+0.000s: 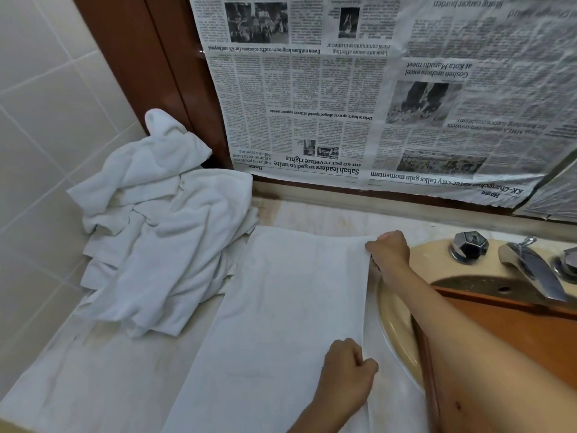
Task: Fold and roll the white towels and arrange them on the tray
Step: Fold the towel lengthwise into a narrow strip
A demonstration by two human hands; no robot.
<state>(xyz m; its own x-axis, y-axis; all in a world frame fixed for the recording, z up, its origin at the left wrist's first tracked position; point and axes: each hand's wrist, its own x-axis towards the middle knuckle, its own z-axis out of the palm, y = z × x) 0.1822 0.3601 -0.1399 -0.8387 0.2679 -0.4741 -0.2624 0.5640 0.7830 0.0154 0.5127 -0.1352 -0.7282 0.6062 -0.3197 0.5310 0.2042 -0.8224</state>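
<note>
A white towel lies spread flat on the pale counter, long side running away from me. My right hand pinches its far right corner beside the sink. My left hand grips the towel's right edge nearer to me, fingers curled on the cloth. A heap of crumpled white towels sits at the back left, against the tiled wall. A wooden tray lies across the sink under my right forearm, with nothing visible on it.
The beige sink is at the right, with chrome tap and knobs behind it. Newspaper covers the mirror above the counter. White tiled wall closes the left side.
</note>
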